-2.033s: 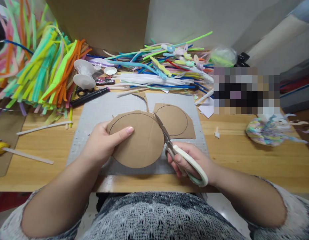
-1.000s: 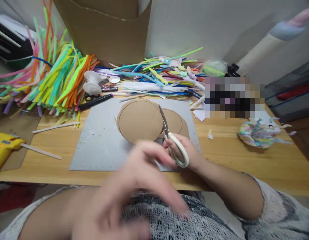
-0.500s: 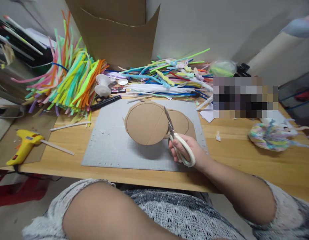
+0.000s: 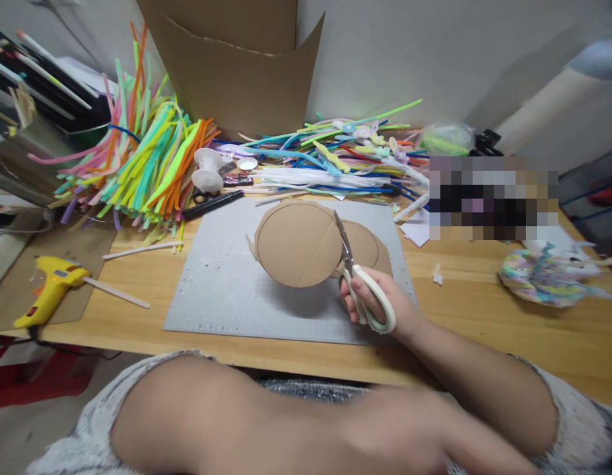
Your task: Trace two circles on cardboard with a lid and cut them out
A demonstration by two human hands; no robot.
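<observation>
The right hand's (image 4: 391,295) fingers grasp silver-bladed scissors with white looped handles (image 4: 356,269), blades at the right edge of a brown cardboard piece with a drawn circle (image 4: 298,244), raised over a grey rectangular cutting mat (image 4: 226,284). The left hand (image 4: 419,422) is blurred before the body; I cannot tell whether its fingers are clenched

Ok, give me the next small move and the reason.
Probably grip the larger tan cardboard piece, marked with a dark round line, by its left edge with the left hand: that hand is off it, the right hand holds the white-handled metal scissors at the piece's right edge, and uncut cardboard lies outside the line at upper left.
</observation>
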